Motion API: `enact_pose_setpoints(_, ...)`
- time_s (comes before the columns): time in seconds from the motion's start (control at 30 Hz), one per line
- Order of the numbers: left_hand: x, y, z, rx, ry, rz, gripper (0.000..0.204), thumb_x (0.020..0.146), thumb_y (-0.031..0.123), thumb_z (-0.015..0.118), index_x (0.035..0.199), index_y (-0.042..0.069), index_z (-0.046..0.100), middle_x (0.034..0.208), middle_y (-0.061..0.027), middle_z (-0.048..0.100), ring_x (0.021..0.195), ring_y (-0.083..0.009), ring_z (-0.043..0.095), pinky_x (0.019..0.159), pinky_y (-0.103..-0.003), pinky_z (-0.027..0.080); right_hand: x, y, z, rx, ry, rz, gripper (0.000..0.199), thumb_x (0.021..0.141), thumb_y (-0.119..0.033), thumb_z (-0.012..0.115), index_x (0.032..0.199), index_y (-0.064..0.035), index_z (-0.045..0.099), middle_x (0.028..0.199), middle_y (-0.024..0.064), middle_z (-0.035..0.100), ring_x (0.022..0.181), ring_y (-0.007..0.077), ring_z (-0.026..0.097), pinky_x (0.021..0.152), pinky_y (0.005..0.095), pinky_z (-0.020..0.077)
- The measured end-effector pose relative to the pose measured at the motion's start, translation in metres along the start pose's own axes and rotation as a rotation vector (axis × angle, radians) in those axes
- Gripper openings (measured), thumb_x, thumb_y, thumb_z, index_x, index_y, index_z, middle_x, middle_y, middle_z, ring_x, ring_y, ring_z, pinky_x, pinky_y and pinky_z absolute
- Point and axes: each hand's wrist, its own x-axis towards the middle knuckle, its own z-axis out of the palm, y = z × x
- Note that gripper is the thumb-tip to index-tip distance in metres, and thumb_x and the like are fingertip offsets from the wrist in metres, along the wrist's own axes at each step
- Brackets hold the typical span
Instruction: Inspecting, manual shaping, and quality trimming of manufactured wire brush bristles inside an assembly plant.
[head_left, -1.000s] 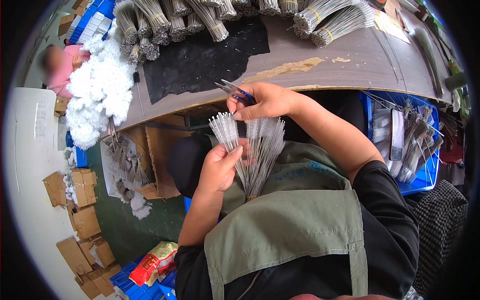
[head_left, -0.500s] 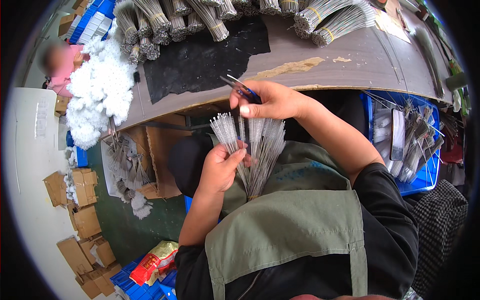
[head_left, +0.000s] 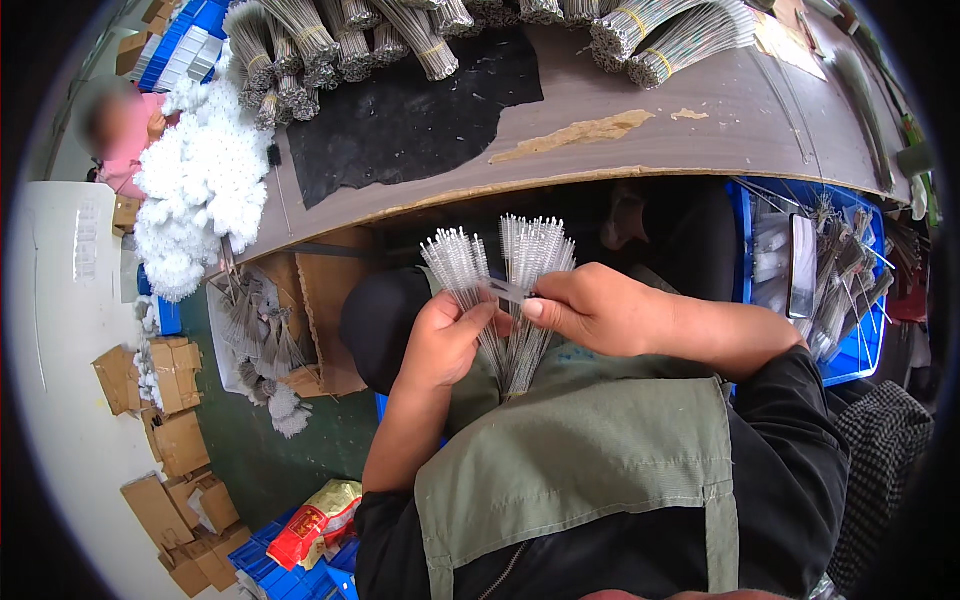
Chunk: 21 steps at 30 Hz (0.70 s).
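A fanned bundle of thin wire brushes (head_left: 535, 250) rises from my lap, white-bristled ends up and wire stems drawn together at the bottom. It is parted into two clumps. My left hand (head_left: 440, 338) is closed round the left clump (head_left: 457, 262), thumb and fingers pinching the stems. My right hand (head_left: 590, 308) is closed beside the right clump, on a small bladed tool (head_left: 512, 291) that looks like scissors. A pale strip of its blade reaches across the gap toward my left fingers; its handle is mostly hidden in my palm.
Beyond my lap runs a worktable (head_left: 600, 160) with tied wire bundles (head_left: 430, 55), a black sheet (head_left: 410, 120) and a white fluffy brush pile (head_left: 200, 190). A blue crate (head_left: 850, 365) with a phone (head_left: 801, 268) stands right. A box of brushes (head_left: 245, 345) is left. Another person sits far left.
My right hand has come down from above the brush tips to the side of the bundle, bringing the tool between the two clumps. My left hand keeps its grip in nearly the same place.
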Motion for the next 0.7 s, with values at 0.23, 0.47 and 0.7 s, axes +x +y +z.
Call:
enact_pose_setpoints(0.23, -0.002, 0.000, 0.003, -0.078, 0.002, 0.015, 0.011, 0.088, 0.006, 0.053, 0.097, 0.000, 0.055, 0.091, -0.0060, 0.058, 0.082, -0.0193, 0.060, 0.074, -0.034, 0.048, 0.004, 0.023, 0.012, 0.116, 0.145, -0.045, 0.039, 0.097, -0.032, 0.041, 0.084, 0.0010, 0.057, 0.064, 0.0135, 0.055, 0.059, 0.0249, 0.054, 0.059, 0.0349, 0.0444)
enact_pose_setpoints(0.47, -0.001, 0.002, 0.005, -0.072, -0.018, 0.003, 0.010, 0.087, 0.005, 0.054, 0.095, 0.000, 0.055, 0.084, -0.0090, 0.060, 0.080, -0.0210, 0.060, 0.077, -0.034, 0.047, 0.006, 0.020, 0.009, 0.128, 0.117, 0.024, 0.039, 0.097, -0.033, 0.041, 0.083, 0.0001, 0.057, 0.062, 0.0104, 0.053, 0.057, 0.0195, 0.052, 0.058, 0.0330, 0.0437)
enact_pose_setpoints(0.7, -0.001, 0.003, 0.001, -0.034, -0.041, -0.028, 0.011, 0.087, 0.011, 0.059, 0.095, 0.003, 0.055, 0.087, -0.0022, 0.056, 0.081, -0.0182, 0.058, 0.082, -0.044, 0.049, 0.005, 0.021, 0.007, 0.138, 0.111, 0.024, 0.038, 0.097, -0.031, 0.040, 0.080, -0.0009, 0.056, 0.061, 0.0070, 0.051, 0.056, 0.0165, 0.049, 0.056, 0.0312, 0.0421)
